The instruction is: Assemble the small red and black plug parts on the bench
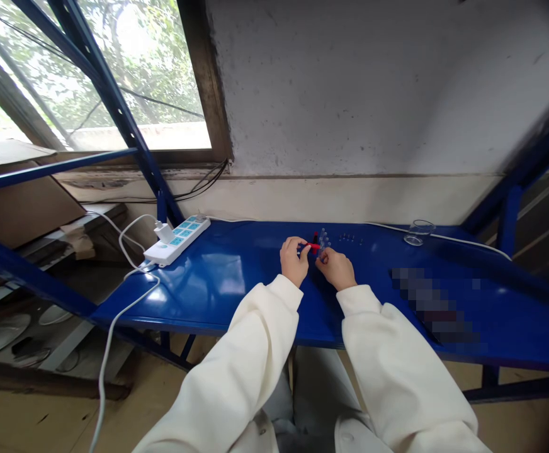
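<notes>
Both my hands rest close together on a blue metal shelf-table (218, 283), arms in white sleeves. My left hand (294, 259) is curled, its fingers pinching a small red tool (313, 246) that points right. My right hand (335, 267) is also curled, its fingertips at a cluster of small clear tubes (323, 240) just beyond the red tool. What the right fingers grip is too small to make out. A row of tiny dark parts (350, 238) lies right of the tubes.
A white power strip (177, 240) with a plugged-in adapter and white cable lies at the table's back left. A small clear glass dish (418, 231) stands at the back right, by a thin white wire. Blue rack posts flank the table; wall and window behind.
</notes>
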`<state>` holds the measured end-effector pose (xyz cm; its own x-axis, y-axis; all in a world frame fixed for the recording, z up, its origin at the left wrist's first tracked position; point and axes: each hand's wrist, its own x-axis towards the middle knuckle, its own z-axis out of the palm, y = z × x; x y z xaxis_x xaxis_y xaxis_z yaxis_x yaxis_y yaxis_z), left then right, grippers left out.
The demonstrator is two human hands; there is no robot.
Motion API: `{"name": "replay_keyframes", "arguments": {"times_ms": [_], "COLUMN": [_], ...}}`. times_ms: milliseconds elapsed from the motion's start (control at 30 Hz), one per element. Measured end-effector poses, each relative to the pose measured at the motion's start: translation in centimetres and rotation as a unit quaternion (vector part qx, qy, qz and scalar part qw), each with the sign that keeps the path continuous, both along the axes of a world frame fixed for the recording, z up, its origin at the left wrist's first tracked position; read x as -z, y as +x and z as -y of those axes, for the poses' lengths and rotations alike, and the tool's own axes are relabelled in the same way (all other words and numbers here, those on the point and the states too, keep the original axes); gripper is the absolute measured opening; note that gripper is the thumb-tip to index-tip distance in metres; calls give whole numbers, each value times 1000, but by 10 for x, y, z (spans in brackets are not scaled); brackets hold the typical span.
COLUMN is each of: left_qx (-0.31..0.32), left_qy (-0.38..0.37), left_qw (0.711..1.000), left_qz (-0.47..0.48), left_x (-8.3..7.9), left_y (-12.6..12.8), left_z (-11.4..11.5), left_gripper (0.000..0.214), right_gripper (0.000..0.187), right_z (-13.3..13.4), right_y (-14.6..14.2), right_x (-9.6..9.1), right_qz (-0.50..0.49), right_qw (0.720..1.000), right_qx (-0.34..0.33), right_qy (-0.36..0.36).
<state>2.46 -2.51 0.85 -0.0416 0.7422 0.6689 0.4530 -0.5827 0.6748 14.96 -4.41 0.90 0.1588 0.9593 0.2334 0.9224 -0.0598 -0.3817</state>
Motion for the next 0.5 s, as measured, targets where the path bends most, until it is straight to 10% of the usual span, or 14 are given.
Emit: {"name": "replay_keyframes", "arguments": {"times_ms": [500], "left_qx": [23], "left_qy": [43], "left_qw": [998], "left_qz": [-36], "left_x": [-8], "left_y": [1], "left_z": [9], "left_gripper": [20], "right_gripper": [11], "right_z": [3], "right_y": [-4], "right_x": [-3], "right_qz": [12], "right_qw": [1000], "right_qx": [-27], "right_qy": [0]}}
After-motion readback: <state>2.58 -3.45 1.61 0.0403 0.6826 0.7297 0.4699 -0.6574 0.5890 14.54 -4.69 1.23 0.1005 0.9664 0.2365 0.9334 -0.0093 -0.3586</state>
